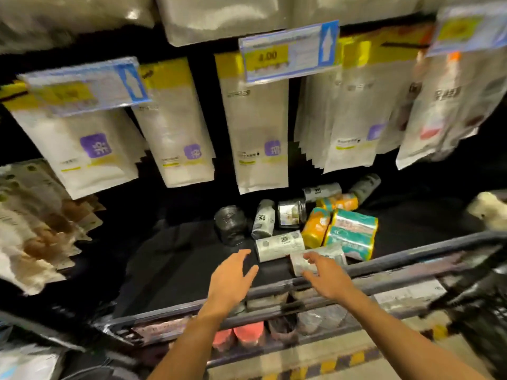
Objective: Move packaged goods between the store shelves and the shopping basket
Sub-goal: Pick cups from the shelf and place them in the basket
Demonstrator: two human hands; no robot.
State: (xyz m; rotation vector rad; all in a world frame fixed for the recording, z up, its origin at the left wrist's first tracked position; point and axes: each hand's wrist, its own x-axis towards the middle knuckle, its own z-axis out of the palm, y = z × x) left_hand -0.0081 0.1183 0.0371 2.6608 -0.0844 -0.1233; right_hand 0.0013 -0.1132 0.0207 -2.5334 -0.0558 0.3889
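**Right hand on a small grey pack on the shelf, beside the teal pack**

My right hand pinches the small grey pack between thumb and fingers, just in front of the teal pack. My left hand is wide and holds nothing, further to the left of the teal pack. I judge this is the picking step, though it could also be the putting down. Next the pack must rise over the shelf rail in front of the teal pack, toward what seems to be the basket at its right. A grey roll left of the teal pack lies just beside my pack and may be dragged along. White pouches hang above.
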